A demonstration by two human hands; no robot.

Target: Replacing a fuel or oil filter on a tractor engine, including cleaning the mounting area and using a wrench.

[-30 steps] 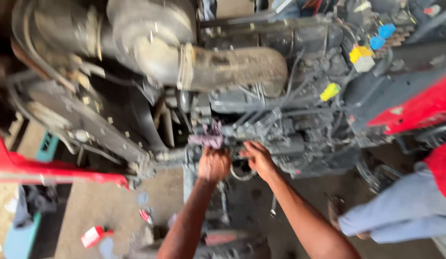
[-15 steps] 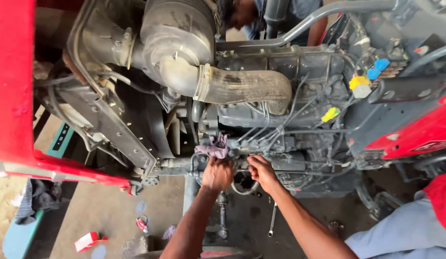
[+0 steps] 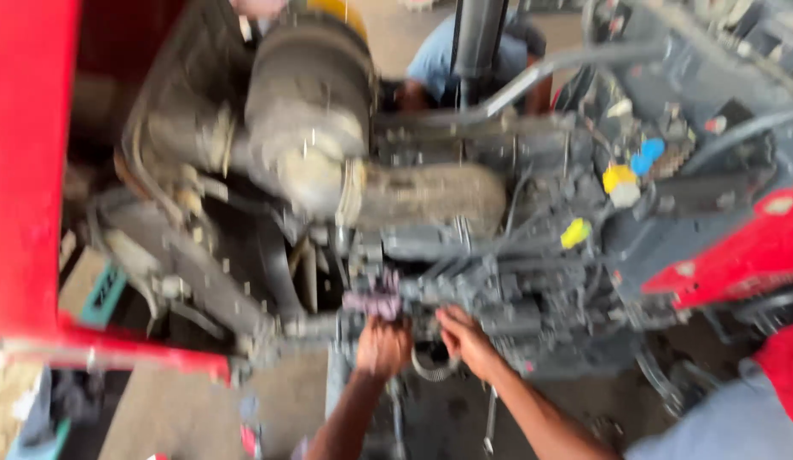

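The picture is blurred by motion. My left hand (image 3: 382,345) is closed around a part low on the grey engine block (image 3: 498,273), just under a crumpled purple rag (image 3: 375,300). My right hand (image 3: 464,339) rests beside it on the same cluster of pipes and fittings, fingers curled against the metal. Whether either hand holds a tool is hidden by the blur. Above them a fat dusty air hose (image 3: 430,196) runs out of a round grey canister (image 3: 307,128).
A red body panel (image 3: 25,170) stands at the left and a red fender (image 3: 737,251) at the right. Yellow caps (image 3: 618,179) and a blue cap (image 3: 648,153) sit on the engine. Another person in a blue shirt (image 3: 435,64) crouches behind it. Someone's grey trouser leg (image 3: 737,422) is lower right.
My view has tilted upward and gone blurrier, showing more of the engine top and the person behind it. Both hands stay on the same fitting below the purple rag.
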